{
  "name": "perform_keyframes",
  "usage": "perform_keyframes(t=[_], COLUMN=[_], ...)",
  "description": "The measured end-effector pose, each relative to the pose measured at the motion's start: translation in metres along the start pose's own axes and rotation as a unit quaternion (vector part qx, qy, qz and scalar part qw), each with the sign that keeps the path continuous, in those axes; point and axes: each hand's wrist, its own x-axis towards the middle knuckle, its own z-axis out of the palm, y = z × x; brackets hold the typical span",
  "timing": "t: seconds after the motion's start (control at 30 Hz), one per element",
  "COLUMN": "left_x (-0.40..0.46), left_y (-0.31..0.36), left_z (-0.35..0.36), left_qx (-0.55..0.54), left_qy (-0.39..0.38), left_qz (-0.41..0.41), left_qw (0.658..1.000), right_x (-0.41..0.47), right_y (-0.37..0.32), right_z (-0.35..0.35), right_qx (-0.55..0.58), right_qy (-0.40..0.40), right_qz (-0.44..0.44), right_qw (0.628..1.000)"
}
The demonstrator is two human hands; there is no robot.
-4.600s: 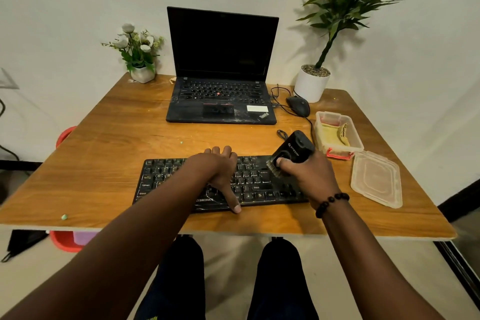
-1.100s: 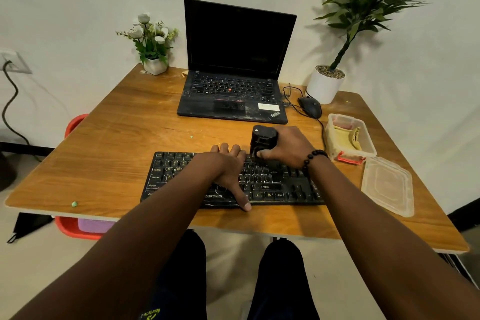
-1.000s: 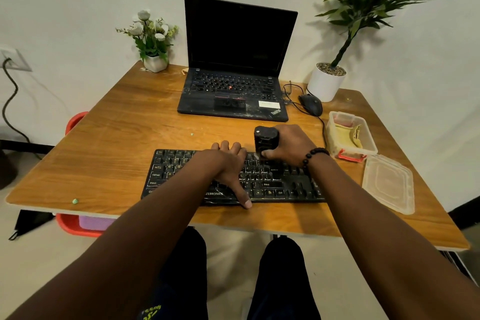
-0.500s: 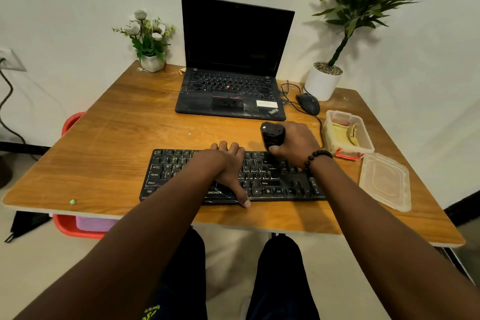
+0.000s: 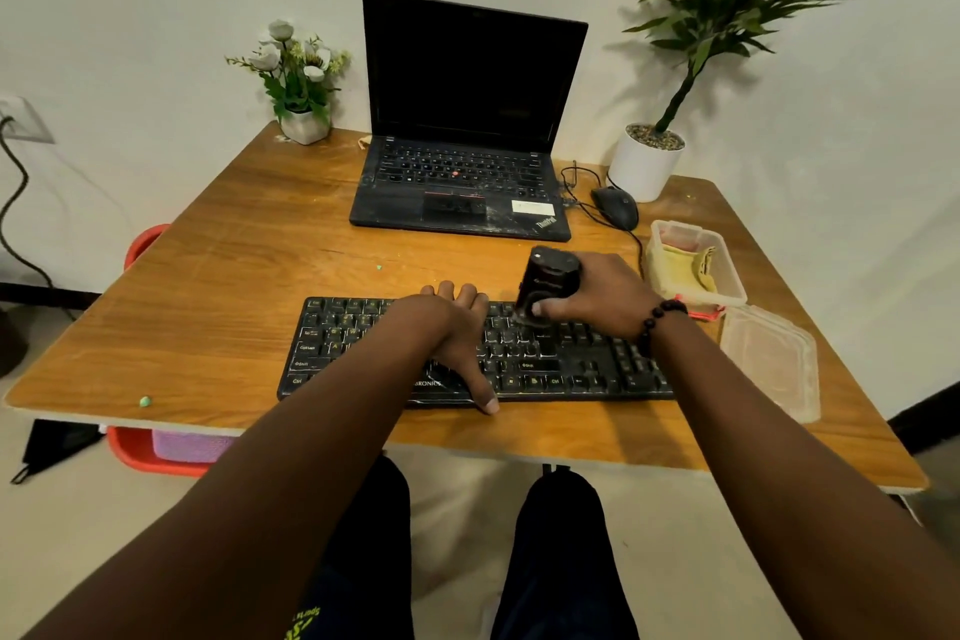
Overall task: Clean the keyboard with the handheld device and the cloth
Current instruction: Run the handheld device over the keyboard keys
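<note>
A black keyboard lies near the front edge of the wooden desk. My right hand grips a black handheld device, held upright with its lower end on the keys of the upper rows, right of centre. My left hand rests flat on the middle of the keyboard, fingers reaching over the back edge and thumb at the front edge. A yellow cloth lies folded inside a clear plastic box to the right.
An open black laptop stands behind the keyboard. A black mouse with its cable and a white potted plant are at the back right. The box's lid lies right of the keyboard. A small flower pot sits back left.
My right hand slid the device a little rightward along the keyboard's upper rows, after working the right end earlier. My left hand has kept its place on the keys.
</note>
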Motion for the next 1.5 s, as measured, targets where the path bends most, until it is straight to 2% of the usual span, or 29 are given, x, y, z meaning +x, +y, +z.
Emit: perform_keyframes(t=[0.07, 0.13, 0.23, 0.3, 0.43, 0.47, 0.57, 0.63, 0.77, 0.83, 0.97, 1.1, 1.23, 1.33, 1.4, 1.5], left_x=[0.0, -0.002, -0.001, -0.001, -0.002, -0.002, 0.001, 0.001, 0.0, 0.0, 0.0, -0.001, -0.003, -0.003, -0.003, -0.003], left_y=[0.0, 0.0, 0.001, 0.0, 0.001, 0.001, 0.0, 0.0, 0.001, 0.0, 0.0, 0.0, 0.0, 0.0, 0.0, 0.001], left_z=[0.0, -0.001, -0.001, -0.001, -0.002, -0.003, -0.003, -0.003, -0.002, -0.001, -0.002, -0.001, -0.002, -0.001, -0.002, -0.003], left_qx=[-0.001, -0.001, 0.004, 0.006, 0.009, 0.009, 0.009, 0.011, 0.013, 0.01, 0.009, 0.011, 0.005, 0.006, 0.005, 0.004], left_qy=[0.001, 0.003, 0.003, 0.004, -0.004, -0.007, -0.011, -0.009, -0.002, -0.001, 0.002, 0.004, 0.005, 0.004, 0.003, -0.004], left_qz=[0.0, 0.002, 0.006, 0.007, 0.005, 0.004, 0.0, 0.0, 0.003, 0.003, 0.005, 0.005, 0.008, 0.008, 0.006, 0.004], left_qw=[1.0, 1.0, 1.0, 1.0, 1.0, 1.0, 1.0, 1.0, 1.0, 1.0, 1.0, 1.0, 1.0, 1.0, 1.0, 1.0], right_x=[-0.001, 0.0, -0.006, -0.015, -0.031, -0.032, -0.029, -0.028, -0.036, -0.041, -0.043, -0.05, -0.048, -0.042, -0.037, -0.037], right_y=[0.001, 0.006, 0.013, 0.011, 0.006, 0.006, 0.006, 0.003, 0.002, 0.005, 0.01, 0.007, 0.02, 0.029, 0.033, 0.029], right_z=[0.008, 0.009, 0.013, 0.02, 0.017, 0.015, 0.016, 0.02, 0.029, 0.023, 0.029, 0.04, 0.016, 0.002, -0.008, -0.008], right_qx=[-0.038, -0.062, 0.03, 0.043, 0.046, 0.062, 0.094, 0.089, 0.063, 0.082, 0.135, 0.109, 0.105, 0.009, -0.032, 0.039], right_qy=[0.006, 0.056, 0.102, 0.093, -0.004, 0.0, 0.08, 0.093, 0.029, 0.019, 0.128, 0.072, 0.021, -0.017, 0.001, 0.018], right_qz=[-0.006, 0.026, 0.083, 0.085, 0.047, 0.047, 0.077, 0.081, 0.034, 0.046, 0.098, 0.032, 0.032, 0.0, -0.008, -0.014], right_qw=[0.999, 0.996, 0.991, 0.991, 0.998, 0.997, 0.989, 0.988, 0.997, 0.995, 0.978, 0.991, 0.994, 1.0, 0.999, 0.999])
